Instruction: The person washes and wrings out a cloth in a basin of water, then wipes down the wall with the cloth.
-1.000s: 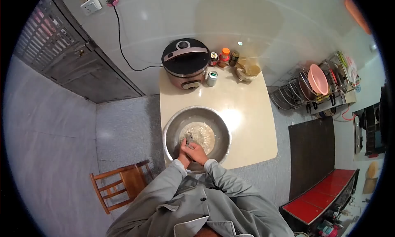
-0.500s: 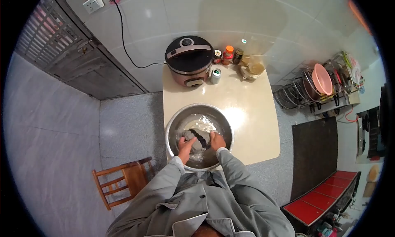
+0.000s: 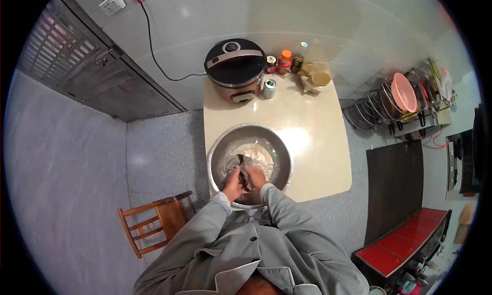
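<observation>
A round metal basin (image 3: 283,144) with clear water in it stands at the near edge of the table. Inside, my left hand (image 3: 233,186) and my right hand (image 3: 255,176) are close together, with fingers wrapped round a wet grey cloth with a dark band (image 3: 234,162). The cloth is bunched up between the hands, and part of it spreads toward the basin's far left side. My fingertips are partly hidden behind the hands and the cloth.
On the cream table (image 3: 323,162) stand a rice cooker (image 3: 236,72), a can (image 3: 269,89), several jars (image 3: 284,62) and a bagged container (image 3: 315,82). A wooden chair (image 3: 169,220) is at left. A rack with a pink basin (image 3: 404,92) stands at right.
My right hand has moved left to meet my left hand. The cloth, earlier spread between the hands, is now squeezed together between them.
</observation>
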`<state>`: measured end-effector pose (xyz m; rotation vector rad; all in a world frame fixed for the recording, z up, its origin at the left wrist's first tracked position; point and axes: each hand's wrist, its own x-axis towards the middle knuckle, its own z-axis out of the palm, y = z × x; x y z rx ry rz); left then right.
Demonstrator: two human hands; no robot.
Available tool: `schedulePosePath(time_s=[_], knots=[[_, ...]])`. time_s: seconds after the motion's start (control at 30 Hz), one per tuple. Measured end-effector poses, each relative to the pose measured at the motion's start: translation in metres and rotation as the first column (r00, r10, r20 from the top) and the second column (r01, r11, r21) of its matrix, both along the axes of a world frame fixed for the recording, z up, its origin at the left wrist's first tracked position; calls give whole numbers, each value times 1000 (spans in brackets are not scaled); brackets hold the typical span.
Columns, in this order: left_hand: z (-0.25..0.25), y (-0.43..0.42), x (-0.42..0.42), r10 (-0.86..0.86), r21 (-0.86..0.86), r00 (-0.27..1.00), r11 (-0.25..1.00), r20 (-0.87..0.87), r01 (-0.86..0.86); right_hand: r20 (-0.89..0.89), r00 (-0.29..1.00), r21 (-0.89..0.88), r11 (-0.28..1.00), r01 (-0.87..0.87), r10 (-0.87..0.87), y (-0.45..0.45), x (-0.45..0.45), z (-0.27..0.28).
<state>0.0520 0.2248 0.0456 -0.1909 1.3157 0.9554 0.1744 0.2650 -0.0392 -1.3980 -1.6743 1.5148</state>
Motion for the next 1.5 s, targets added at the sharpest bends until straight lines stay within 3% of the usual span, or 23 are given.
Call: schedulePosePath(time_s=[0.03,0.1,0.13,0.17,0.23,0.27,0.3,0.37,0.43,0.47,0.57,0.63,0.7,0.77,0.8,0.87,1.0,1.17,1.23,1.3,1.37,1.43,1.5], knots=[[7,2,4,44,82,972,995,232,-64,4,1000,-2,1000,5,-5,-4,-6,18],[-53,-14,-7,45,139,917,984,396,-108,-203,939,-628,773,93,-278,-8,-17,102],[-65,-30,-10,-112,532,980,826,-167,185,-201,939,-626,774,95,-279,-7,-15,120],[-60,-30,-10,-99,598,898,715,-428,363,-230,959,-590,808,-3,-165,-5,-13,132],[-48,-30,-11,140,483,501,570,-854,664,-252,966,-551,829,-97,-54,-6,-12,144],[-63,-20,-17,-30,596,943,768,-332,235,-255,967,-523,838,-156,21,-7,-14,147],[-78,-15,-21,16,346,929,926,369,-153,-256,962,-494,842,-218,99,-9,-17,149],[-93,-15,-18,20,392,930,904,368,-174,-162,980,-471,863,-182,118,-9,-21,140],[-102,-13,-8,13,478,930,855,367,-200,171,985,23,999,-33,29,-9,-21,116],[-77,-19,10,-6,542,1000,840,-27,20,251,965,62,996,66,-79,-1,-15,131],[-24,-11,22,44,536,977,841,-209,77,448,880,184,979,84,-159,21,-2,104],[4,0,30,127,474,949,880,-290,27,456,865,236,965,111,-211,32,16,77],[28,14,26,214,290,977,937,-25,-197,422,870,299,945,133,-256,36,30,57],[9,11,15,215,458,975,872,-47,-170,387,873,358,921,154,-297,36,38,48],[-4,9,8,164,486,954,874,-250,-23,390,868,362,918,161,-307,35,40,45],[-21,6,-7,-17,276,761,926,-649,256,389,877,391,913,120,-282,29,49,35],[-35,-4,-26,-116,46,463,945,-879,325,597,802,78,996,-50,-7,25,62,30],[-15,-2,-29,-175,125,754,938,-633,323,629,749,303,953,10,-208,1,43,23],[-10,-1,-20,-42,342,962,930,-269,136,662,732,-105,987,-120,160,3,30,37],[14,3,-11,-94,370,974,914,-205,166,660,735,-93,987,-127,157,2,25,34],[28,6,-9,-148,397,979,897,-140,192,579,813,76,997,21,-61,1,28,16],[34,7,-11,-148,452,984,874,-102,179,388,890,165,968,190,-241,5,31,-1],[36,9,-20,-217,491,966,832,-139,257,-115,964,-297,935,196,-239,14,38,22]])
